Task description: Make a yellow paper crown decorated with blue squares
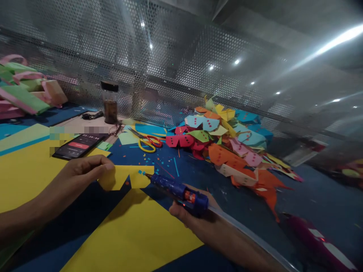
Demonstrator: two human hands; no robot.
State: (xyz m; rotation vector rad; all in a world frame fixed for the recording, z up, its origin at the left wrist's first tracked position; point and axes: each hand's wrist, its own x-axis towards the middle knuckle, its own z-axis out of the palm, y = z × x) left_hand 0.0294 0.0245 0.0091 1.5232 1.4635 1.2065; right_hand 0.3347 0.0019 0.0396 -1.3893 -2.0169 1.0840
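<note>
Between thumb and fingers, my left hand pinches the left end of a yellow paper cutout that has a notch in its lower edge. Small blue paper bits sit near the cutout's right part. My right hand grips a blue glue gun, its tip pointing left at those bits; whether it touches them I cannot tell. A clear glue stick runs out of the gun's back end. Below both hands lies a large yellow sheet on the dark blue table.
Scissors with yellow and red handles lie ahead among paper scraps. A phone and a dark-lidded jar are at left. Colourful folded paper shapes are heaped at right, near a purple glue gun. Perforated metal panels stand behind.
</note>
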